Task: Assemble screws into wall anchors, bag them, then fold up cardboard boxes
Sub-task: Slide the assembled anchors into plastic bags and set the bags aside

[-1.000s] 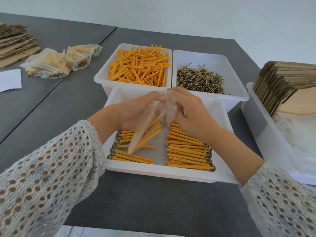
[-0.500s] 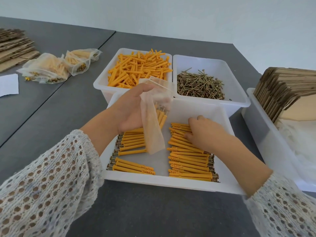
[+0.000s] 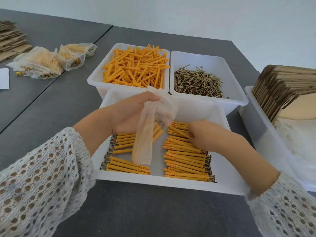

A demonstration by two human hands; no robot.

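My left hand (image 3: 130, 113) holds a clear plastic bag (image 3: 145, 134) by its open top; the bag hangs over the near white tray (image 3: 153, 181). Some orange anchors show inside the bag. Two rows of assembled orange anchors with screws lie in the tray, a left row (image 3: 123, 161) and a right row (image 3: 186, 161). My right hand (image 3: 203, 134) is curled over the right row and pinches an assembled anchor (image 3: 179, 132) near the top of it.
Behind the tray stand a bin of loose orange anchors (image 3: 135, 67) and a bin of screws (image 3: 198, 82). Filled bags (image 3: 47, 62) lie at the left. Flat cardboard stacks sit at far left (image 3: 10, 40) and in a white bin at right (image 3: 283, 93).
My right hand left the bag's mouth and dropped onto the right row of anchors, where it now pinches one. My left hand lifted the bag and keeps holding it alone.
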